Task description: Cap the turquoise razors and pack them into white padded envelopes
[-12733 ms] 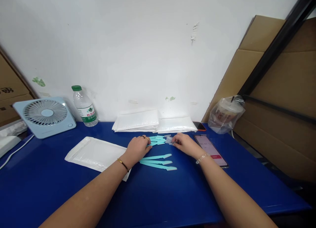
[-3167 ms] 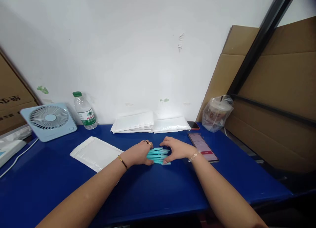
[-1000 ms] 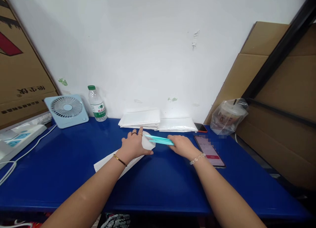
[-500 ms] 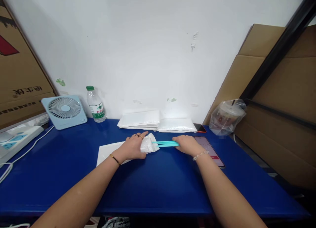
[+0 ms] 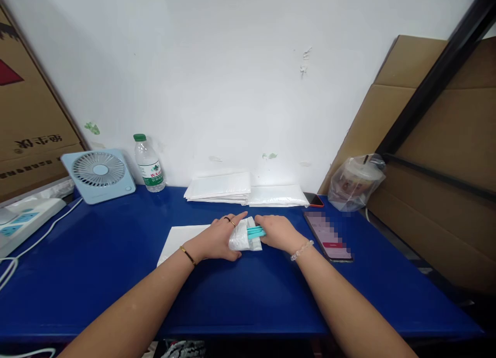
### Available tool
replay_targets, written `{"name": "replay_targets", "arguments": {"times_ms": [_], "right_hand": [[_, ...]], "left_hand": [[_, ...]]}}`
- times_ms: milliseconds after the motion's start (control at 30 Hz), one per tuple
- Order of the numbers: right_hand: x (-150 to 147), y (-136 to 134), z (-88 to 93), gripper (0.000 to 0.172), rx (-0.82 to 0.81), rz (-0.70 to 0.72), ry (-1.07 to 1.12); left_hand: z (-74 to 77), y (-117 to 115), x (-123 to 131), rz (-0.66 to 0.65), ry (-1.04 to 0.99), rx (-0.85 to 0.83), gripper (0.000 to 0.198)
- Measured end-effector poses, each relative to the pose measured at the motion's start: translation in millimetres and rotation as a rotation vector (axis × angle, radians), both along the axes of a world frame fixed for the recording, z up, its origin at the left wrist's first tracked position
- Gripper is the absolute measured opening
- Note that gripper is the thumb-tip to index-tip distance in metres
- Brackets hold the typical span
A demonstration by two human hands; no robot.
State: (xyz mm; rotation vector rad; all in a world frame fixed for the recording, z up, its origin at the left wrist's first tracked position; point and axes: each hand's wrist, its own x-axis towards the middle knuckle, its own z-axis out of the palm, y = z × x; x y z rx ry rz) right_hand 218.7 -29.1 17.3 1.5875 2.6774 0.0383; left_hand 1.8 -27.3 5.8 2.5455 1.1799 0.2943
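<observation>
A white padded envelope (image 5: pixel 185 236), bubble-lined at its mouth, lies on the blue table with its open end facing right. My left hand (image 5: pixel 220 237) grips it near that end, thumb on the near side and fingers on the far side. My right hand (image 5: pixel 279 232) is closed round a bundle of thin turquoise strips (image 5: pixel 256 232), whose other ends go into the envelope's mouth. Only a short length of them shows between hand and envelope. What exactly the strips are, I cannot make out.
Behind my hands lie a stack of white envelopes (image 5: pixel 219 187) and another (image 5: pixel 277 196). A phone (image 5: pixel 329 238) is right of my right hand, with a second phone (image 5: pixel 314 200) farther back. A fan (image 5: pixel 101 173), bottle (image 5: pixel 149 164), power strip (image 5: pixel 29 217) and bagged cup (image 5: pixel 356 182) stand around.
My right hand has moved left, and the visible length of turquoise strips has shortened as they went deeper into the envelope. My left hand and the envelope have shifted slightly right and towards me.
</observation>
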Motion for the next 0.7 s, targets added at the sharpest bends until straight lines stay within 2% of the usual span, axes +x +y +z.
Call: {"name": "replay_targets", "arguments": {"times_ms": [100,167,367,467,567,700], "right_hand": [[6.1,3.2,-1.3,0.024,-0.075,-0.017,0.069],[11.5,3.7,0.5,0.021,-0.088,-0.013,0.063],[19.4,-8.5,15.1,0.017,0.140,-0.044,-0.005],[21.9,-10.4,15.5,0.018,0.166,-0.046,-0.004],[28.3,-3.3,8.0,0.021,0.076,-0.051,0.051],[42.4,9.2,0.3,0.025,-0.144,-0.020,0.222]], "left_hand": [[-4.1,1.7,-2.5,0.067,0.084,0.022,0.119],[-5.5,2.6,-4.4,0.082,0.111,0.033,0.116],[-5.0,2.2,-2.8,0.106,0.118,0.031,0.099],[-4.5,1.7,-1.6,0.112,0.101,0.025,0.099],[-4.4,2.1,-2.1,0.115,0.100,0.014,0.099],[-4.1,2.8,-3.2,0.113,0.105,-0.003,0.098]]}}
